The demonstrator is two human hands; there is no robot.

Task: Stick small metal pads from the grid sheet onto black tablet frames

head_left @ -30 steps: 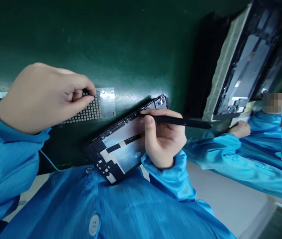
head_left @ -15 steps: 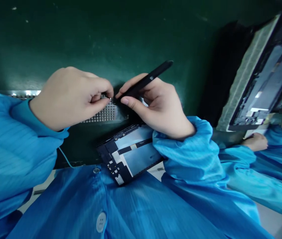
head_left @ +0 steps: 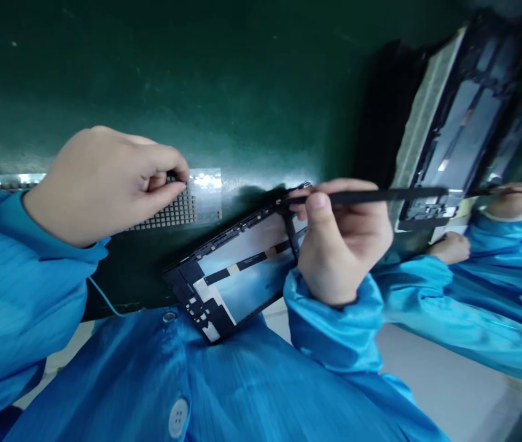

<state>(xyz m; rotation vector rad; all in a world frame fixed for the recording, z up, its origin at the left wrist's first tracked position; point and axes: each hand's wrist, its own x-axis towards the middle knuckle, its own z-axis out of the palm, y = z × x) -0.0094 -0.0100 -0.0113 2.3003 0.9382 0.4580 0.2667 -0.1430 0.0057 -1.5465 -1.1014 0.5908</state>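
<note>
My left hand [head_left: 104, 187] pinches the edge of a clear film sheet [head_left: 191, 205] carrying a grid of tiny black square pads. To its right lies a black-framed device chassis [head_left: 233, 270] with silver panels and dark tape strips. My right hand [head_left: 339, 242] grips slim black tweezers [head_left: 366, 196]. Their tips rest at the chassis's upper corner, and the hand hides that end of the frame. Whether the tips hold a pad is too small to tell.
A dark green work mat [head_left: 150, 92] lies under everything. At the right, a co-worker's hands [head_left: 449, 247] work beside another black device frame [head_left: 454, 135]. My blue smock [head_left: 104, 374] fills the bottom, and a thin blue cord [head_left: 104, 299] crosses the mat.
My right hand has moved from beside the pad sheet back to the chassis's upper corner, with the tweezers now lying nearly level. My left hand keeps its pinch on the sheet.
</note>
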